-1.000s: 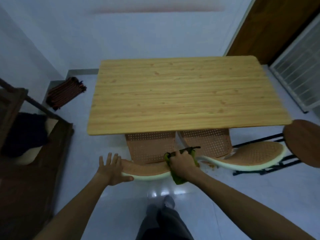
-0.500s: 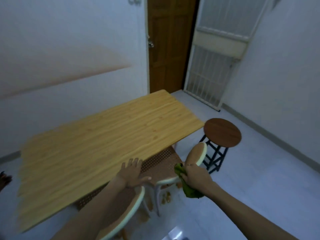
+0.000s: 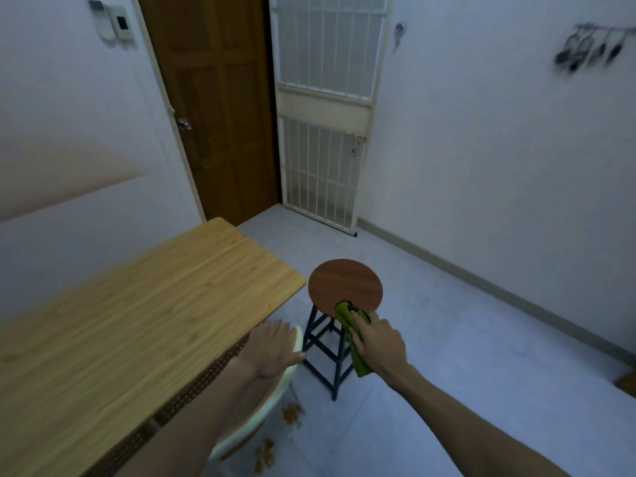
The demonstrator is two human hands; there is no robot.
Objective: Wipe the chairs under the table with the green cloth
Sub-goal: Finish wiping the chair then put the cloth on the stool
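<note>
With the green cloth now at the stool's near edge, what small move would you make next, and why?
Probably sweep the right hand forward so the green cloth crosses the round stool seat: the cloth touches only its near rim, leaving most of the seat uncovered, while the left hand rests on the chair back.

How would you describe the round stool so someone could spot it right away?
Find the long light-wood table; just off its far right corner stands the stool. Its dark brown round seat on black legs differs from the pale-rimmed chair tucked under the table.

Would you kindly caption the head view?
Right hand presses green cloth onto round brown stool; left hand rests on chair.
</note>
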